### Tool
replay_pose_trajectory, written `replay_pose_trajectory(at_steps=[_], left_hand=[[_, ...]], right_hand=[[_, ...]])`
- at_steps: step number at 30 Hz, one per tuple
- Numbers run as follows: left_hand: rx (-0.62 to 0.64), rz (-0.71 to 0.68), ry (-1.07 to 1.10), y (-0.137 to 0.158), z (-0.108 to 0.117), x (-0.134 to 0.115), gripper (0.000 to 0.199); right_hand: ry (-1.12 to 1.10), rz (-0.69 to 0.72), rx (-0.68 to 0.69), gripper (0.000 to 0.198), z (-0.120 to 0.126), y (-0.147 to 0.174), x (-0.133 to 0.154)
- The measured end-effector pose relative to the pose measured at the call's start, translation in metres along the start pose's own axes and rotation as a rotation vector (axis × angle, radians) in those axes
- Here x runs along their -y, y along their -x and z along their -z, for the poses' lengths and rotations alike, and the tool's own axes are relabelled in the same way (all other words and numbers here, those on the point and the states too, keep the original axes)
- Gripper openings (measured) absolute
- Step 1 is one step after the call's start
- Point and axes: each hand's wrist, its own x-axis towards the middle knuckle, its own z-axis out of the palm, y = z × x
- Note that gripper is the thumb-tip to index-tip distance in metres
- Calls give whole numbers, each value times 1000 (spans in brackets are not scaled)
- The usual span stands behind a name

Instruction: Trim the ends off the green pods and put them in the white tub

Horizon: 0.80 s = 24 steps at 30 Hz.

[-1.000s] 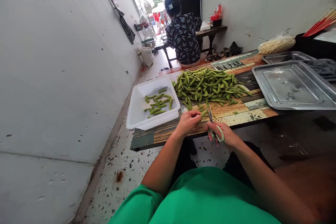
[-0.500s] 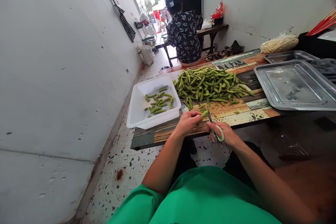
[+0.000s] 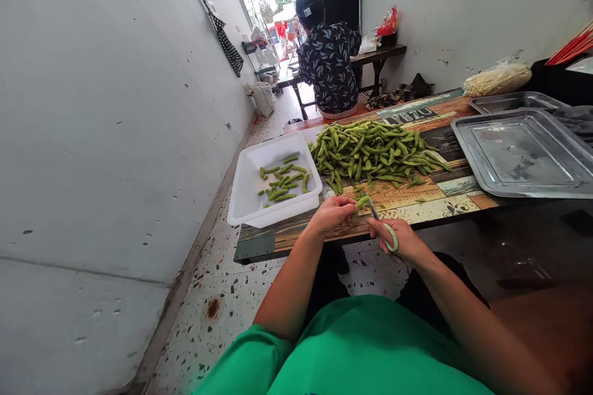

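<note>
Pinched in my left hand [image 3: 334,215] is a green soybean pod [image 3: 362,202], its free end pointing right. My right hand [image 3: 397,238] is closed around the pale green handles of a pair of scissors [image 3: 391,237]. The scissor blades reach up to the pod's tip. Beyond my hands lies a big heap of soybean pods [image 3: 370,151] on the wooden table. To the left, a white plastic tub [image 3: 241,197] holds several loose pods. Small green trimmings lie on the tabletop just past the blades.
Metal trays [image 3: 523,157] lie on the table [image 3: 407,208] at the right, beside a bagged bundle of thin sticks [image 3: 498,79]. A person in a dark patterned shirt [image 3: 330,68] sits farther off, facing away. A white wall [image 3: 115,136] runs along the left.
The scissors have turned slightly, and my right hand has shifted a little to the right. My left hand still holds the pod. The whole view has drifted slightly.
</note>
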Motion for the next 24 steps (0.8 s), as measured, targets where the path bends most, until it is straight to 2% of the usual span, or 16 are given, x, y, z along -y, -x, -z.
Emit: replay_pose_trajectory(at_steps=[6,11,16,21,23,24], left_hand=[[-35,-75,358,1,-9,-3,15],[-75,-103,421,3,-18,-2,16],[-80,-125,398,4,-25,3,21],[-171,-215,270,8,-36,7,17],[-275,-319,83,13,-32,1,11],[-379,-404,-58,16,-26,-6,7]], right_hand=[[-123,6,75,71,-2,5,3],[-85,25,94,71,-5,7,5],[-69,47,73,68,-3,2,0],[-70,46,-6,61,-4,-4,-7],[-91,33,-33,61,-4,-6,-8],[-110,24,-33,62,-3,-7,-7]])
